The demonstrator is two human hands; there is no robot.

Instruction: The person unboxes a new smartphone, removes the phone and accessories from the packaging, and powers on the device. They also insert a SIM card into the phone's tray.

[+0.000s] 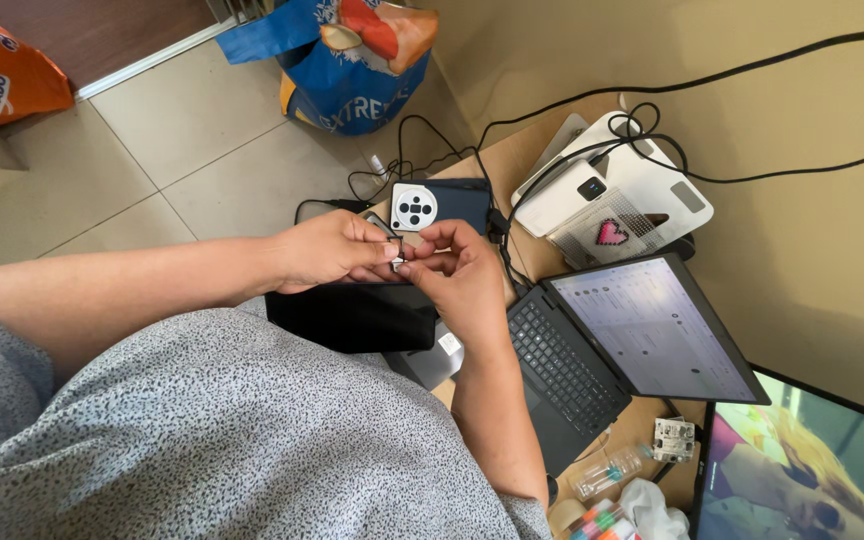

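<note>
A wooden desk (pixel 512 160) runs along the beige wall, crowded with electronics. At its lower right edge stands a monitor (pixel 802 470) showing a colourful picture, and beside it an open black laptop (pixel 602 350) with a lit screen. In front of the person lies a black tablet (pixel 352 316), flat and dark. Farther back sit a white device (pixel 652 185) with black cables looped over it and a clear pegboard bearing a pink heart (pixel 609 232). A dark blue phone (pixel 457 203) with a round white camera module lies just beyond the hands. On the tiled floor stands a blue snack bag (pixel 347 60).

Both hands meet above the tablet's upper edge. The left hand (pixel 327 250) and the right hand (pixel 462 275) pinch a small metallic piece (pixel 398 259) between thumb and fingertips, each hand's fingers curled and closed on it. What the piece is cannot be told; it is too small.
</note>
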